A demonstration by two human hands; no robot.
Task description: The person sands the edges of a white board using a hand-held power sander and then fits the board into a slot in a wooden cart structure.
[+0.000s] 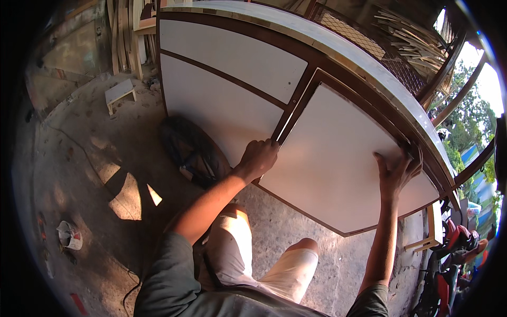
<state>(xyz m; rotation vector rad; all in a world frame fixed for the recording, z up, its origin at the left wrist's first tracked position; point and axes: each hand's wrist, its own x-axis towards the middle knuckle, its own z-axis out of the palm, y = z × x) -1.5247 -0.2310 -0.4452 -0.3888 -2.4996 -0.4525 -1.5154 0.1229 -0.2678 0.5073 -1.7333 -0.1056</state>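
Note:
A white cabinet door (pixel 338 153) with brown edges sits at an opening in a long, low cabinet in front of me. My left hand (pixel 260 159) is closed at the door's left edge, its fingers curled by the brown frame. At the upper right edge, my right hand (pixel 400 168) has its fingers bent over the door's rim, partly in shadow, with the thumb held apart against the white face. Along the left side of the door runs a thin bright gap beside the brown frame (pixel 298 108). Neither hand shows a tool.
White panels (pixel 227 47) fill the cabinet's left part under a pale top (pixel 296 24). A black wheel (pixel 193 150) leans against it near my left forearm. A small stool (pixel 120 94) and a white bucket (pixel 69 235) stand on the floor. Wood strips (pixel 414 45) lie stacked behind.

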